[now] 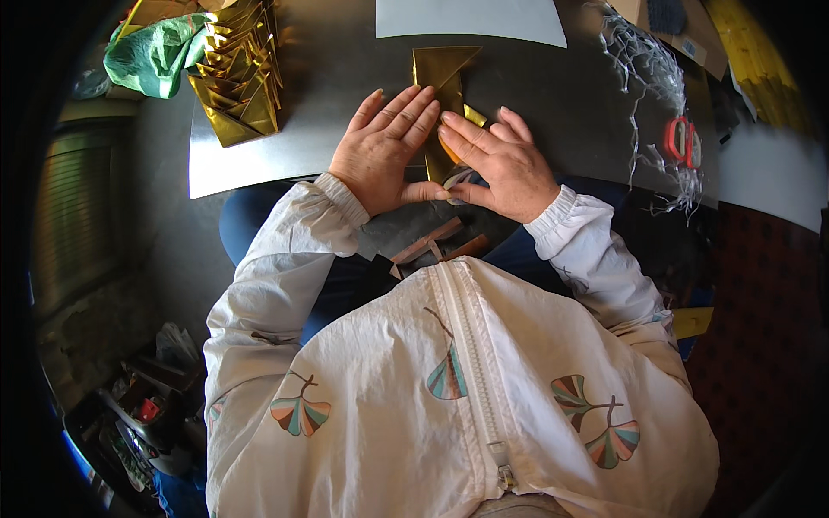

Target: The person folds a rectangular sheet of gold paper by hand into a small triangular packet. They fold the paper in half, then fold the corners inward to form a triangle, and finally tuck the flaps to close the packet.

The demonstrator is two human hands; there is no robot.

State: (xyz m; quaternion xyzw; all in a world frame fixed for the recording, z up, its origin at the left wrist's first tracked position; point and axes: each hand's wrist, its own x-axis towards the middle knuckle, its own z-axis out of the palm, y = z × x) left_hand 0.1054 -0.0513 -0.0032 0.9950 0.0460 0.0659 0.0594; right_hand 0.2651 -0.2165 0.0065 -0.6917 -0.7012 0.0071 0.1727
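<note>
Both hands (pixel 445 155) press flat on gold paper (pixel 442 73).

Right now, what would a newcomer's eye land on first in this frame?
First the shiny gold folded paper at the middle of the grey work surface, pressed flat under the left hand and right hand. Next the stack of similar gold folded pieces at the upper left beside a green plastic bag. Then the red-handled scissors among silvery shreds on the right.

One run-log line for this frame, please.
left hand: flat on gold paper | right hand: pressing fold | nearby: folded stack
</note>
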